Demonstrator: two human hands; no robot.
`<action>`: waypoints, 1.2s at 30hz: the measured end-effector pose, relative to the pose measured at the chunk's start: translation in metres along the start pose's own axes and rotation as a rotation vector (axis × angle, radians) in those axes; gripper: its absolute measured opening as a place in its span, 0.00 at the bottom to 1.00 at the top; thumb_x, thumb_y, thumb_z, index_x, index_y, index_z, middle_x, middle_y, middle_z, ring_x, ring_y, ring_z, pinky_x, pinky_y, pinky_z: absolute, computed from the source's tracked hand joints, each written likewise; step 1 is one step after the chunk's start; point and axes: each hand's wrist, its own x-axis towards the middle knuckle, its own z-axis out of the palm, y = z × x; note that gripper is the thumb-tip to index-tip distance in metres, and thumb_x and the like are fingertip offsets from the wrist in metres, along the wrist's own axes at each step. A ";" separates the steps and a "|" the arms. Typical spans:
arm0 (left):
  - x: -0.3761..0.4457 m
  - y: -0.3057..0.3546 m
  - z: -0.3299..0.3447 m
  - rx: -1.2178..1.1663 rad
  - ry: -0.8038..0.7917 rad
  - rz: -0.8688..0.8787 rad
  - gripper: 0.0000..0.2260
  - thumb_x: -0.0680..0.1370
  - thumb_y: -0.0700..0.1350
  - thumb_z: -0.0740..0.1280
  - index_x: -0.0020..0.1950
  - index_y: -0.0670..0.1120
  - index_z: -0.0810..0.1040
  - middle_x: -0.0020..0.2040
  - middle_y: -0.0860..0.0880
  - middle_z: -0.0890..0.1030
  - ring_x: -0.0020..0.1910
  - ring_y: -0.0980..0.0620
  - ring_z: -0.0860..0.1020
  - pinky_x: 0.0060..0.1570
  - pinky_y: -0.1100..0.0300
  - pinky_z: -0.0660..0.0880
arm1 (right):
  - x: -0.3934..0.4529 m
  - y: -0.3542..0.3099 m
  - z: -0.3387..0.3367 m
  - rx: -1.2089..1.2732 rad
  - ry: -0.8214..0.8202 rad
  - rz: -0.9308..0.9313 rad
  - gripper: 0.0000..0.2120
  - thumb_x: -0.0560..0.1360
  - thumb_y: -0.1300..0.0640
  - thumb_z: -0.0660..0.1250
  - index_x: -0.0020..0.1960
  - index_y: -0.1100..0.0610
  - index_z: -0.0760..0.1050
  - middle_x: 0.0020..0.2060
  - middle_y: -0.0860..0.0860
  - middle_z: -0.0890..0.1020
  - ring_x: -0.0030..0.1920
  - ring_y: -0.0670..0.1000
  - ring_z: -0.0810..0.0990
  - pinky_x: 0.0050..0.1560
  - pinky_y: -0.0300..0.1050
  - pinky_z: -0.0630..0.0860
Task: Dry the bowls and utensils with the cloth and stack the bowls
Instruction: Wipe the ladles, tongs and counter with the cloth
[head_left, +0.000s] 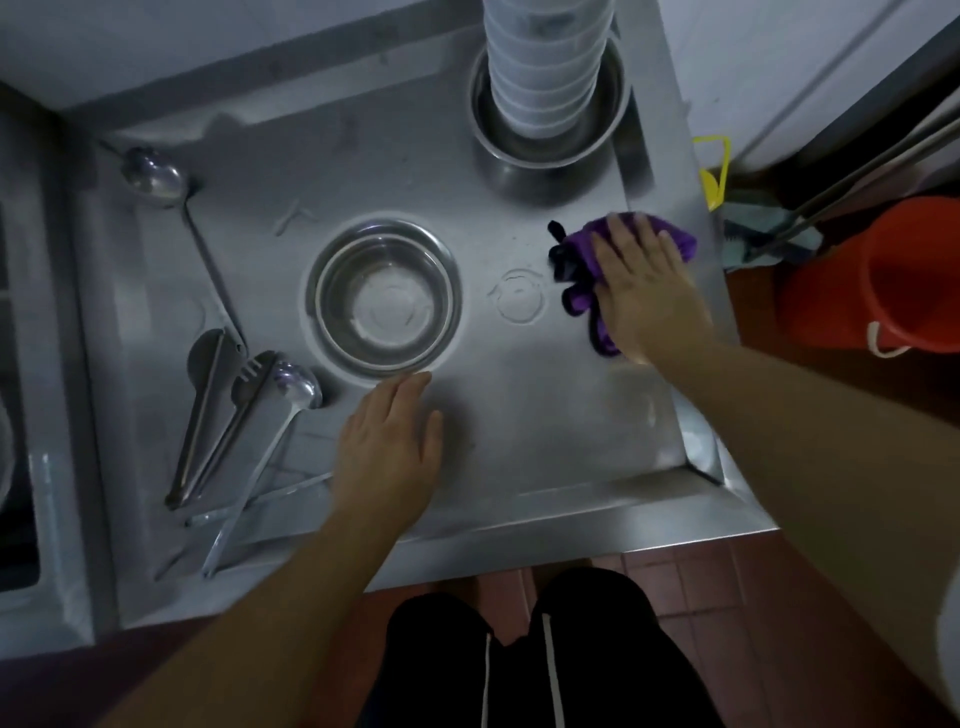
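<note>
The bowl (383, 297) sits upright on the steel table (545, 415), alone and not yet on any stack, with its near rim just beyond the fingertips of the left hand (387, 449). The step in hand looks like the start of drying this bowl: neither hand holds it, and the cloth (613, 260) lies off to the side under the right hand (647, 283).

That cloth is purple and bunched, and the right palm lies on top of it with the fingers spread and fairly straight, pressing it to the table; whether the thumb hooks under the cloth cannot be told. The left hand lies palm down, fingers straight and close together, thumb out to the side, holding nothing. Whether the fingertips touch the bowl's rim cannot be told.

The next move probably calls for the left fingers to reach forward and take the rim, while the right fingers gather the cloth and bring it across to the bowl.

Left of the left fingers lie the tongs (208, 415) and a ladle (291, 400), overlapping; further beyond them lies a second ladle (156, 179). Beyond the right fingers stands a larger metal bowl (550, 135) holding a tall stack (545, 67) of pale bowls. A ring of water (517, 296) marks the table between the bowl and the cloth.
</note>
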 end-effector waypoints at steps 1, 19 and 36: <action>0.001 0.000 0.001 0.005 -0.004 -0.013 0.23 0.82 0.53 0.59 0.76 0.48 0.73 0.71 0.48 0.77 0.70 0.44 0.75 0.70 0.45 0.71 | -0.010 -0.007 0.004 0.031 -0.019 0.009 0.29 0.85 0.54 0.58 0.84 0.61 0.59 0.83 0.61 0.58 0.83 0.67 0.53 0.82 0.61 0.48; 0.008 -0.008 -0.010 0.052 0.057 -0.139 0.20 0.84 0.48 0.65 0.76 0.46 0.73 0.72 0.45 0.77 0.71 0.42 0.74 0.69 0.43 0.71 | -0.004 -0.014 0.020 0.100 0.168 -0.061 0.27 0.83 0.57 0.64 0.80 0.62 0.66 0.79 0.65 0.67 0.79 0.70 0.64 0.79 0.66 0.60; 0.042 -0.002 -0.017 0.030 0.098 -0.121 0.21 0.83 0.50 0.65 0.76 0.47 0.74 0.71 0.47 0.78 0.70 0.43 0.75 0.68 0.43 0.74 | -0.046 -0.029 0.045 0.117 0.110 -0.442 0.27 0.84 0.53 0.62 0.82 0.57 0.66 0.81 0.59 0.66 0.82 0.65 0.60 0.78 0.68 0.62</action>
